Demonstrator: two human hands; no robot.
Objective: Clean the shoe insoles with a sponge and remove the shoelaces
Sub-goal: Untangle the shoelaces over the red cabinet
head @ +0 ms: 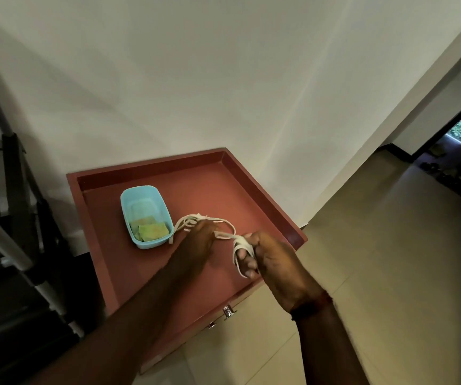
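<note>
A white shoelace runs between both my hands over the reddish-brown table top. My right hand has the lace wound in several loops around its fingers. My left hand pinches the lace's other part, with loose loops lying on the table beyond its fingertips. A yellow-green sponge lies inside a light blue plastic tub to the left of my left hand. No shoe or insole is in sight.
The table has a raised rim and stands against a white wall. A drawer knob shows on its front. Dark stairs with a metal railing are at the left. Beige tiled floor spreads to the right.
</note>
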